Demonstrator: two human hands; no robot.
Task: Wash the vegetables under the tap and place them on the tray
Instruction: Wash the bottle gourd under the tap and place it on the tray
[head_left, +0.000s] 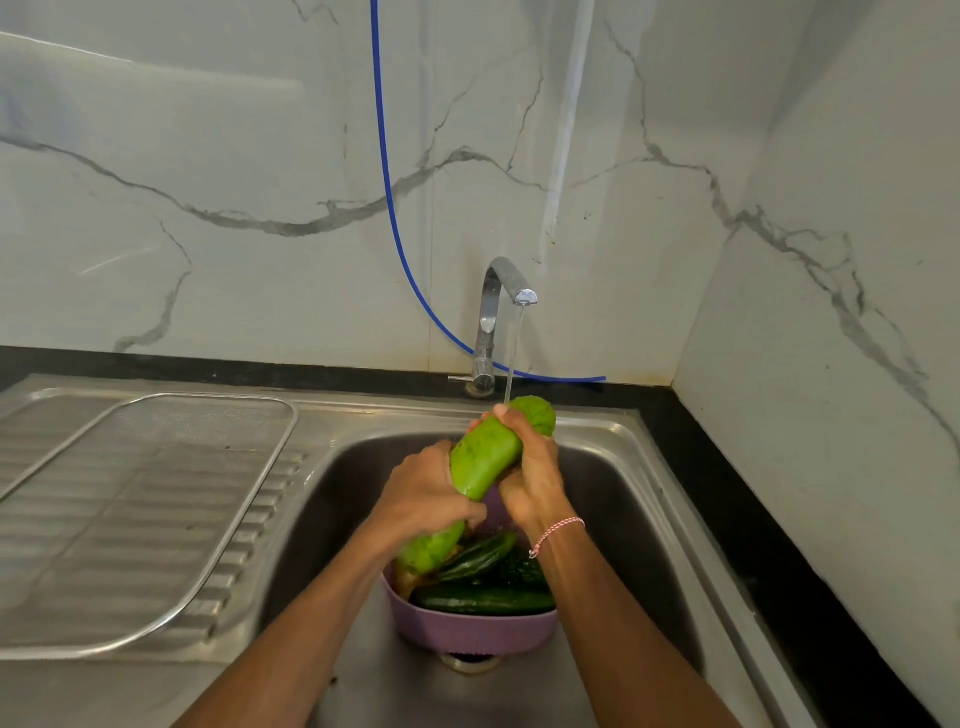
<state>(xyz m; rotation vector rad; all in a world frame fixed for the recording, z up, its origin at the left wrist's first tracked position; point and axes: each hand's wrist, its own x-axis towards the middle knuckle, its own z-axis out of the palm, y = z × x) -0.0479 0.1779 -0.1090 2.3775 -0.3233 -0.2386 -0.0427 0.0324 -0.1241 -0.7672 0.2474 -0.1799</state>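
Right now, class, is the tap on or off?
On. A thin stream of water falls from the tap spout onto the upper end of the green gourd, which the left hand and right hand grip.

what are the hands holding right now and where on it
A long pale green gourd: the left hand grips its lower half, the right hand grips near its upper end.

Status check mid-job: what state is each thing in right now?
Tap: running.
Gourd: tilted, top under the water, held in both hands.
Left hand: grips gourd's lower part.
Right hand: grips gourd's upper part.
Bowl: in sink, holding cucumbers.
Tray: flat, left of sink.
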